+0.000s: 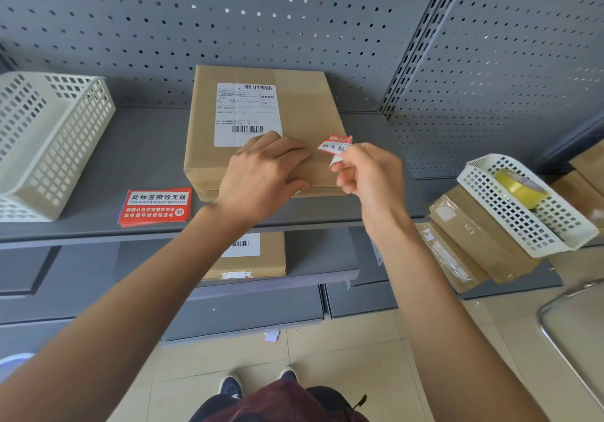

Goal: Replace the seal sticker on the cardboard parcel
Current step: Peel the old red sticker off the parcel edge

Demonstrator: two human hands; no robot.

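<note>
Cardboard parcel point(261, 127) lies flat on the grey shelf point(130, 166), centre of frame, white shipping label point(247, 114) facing up. Left hand point(264, 173) presses palm-down on the parcel's near edge, fingers spread, gripping nothing. Right hand point(369, 173), just right of it, pinches a crumpled red-and-white seal sticker point(335, 147) above the parcel's right near corner. Stack of fresh red stickers point(155, 206) lies lower left on the shelf.

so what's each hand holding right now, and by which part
The right hand pinches a torn red seal sticker by its lower edge. The left hand grips nothing; it lies flat on the cardboard parcel.
</note>
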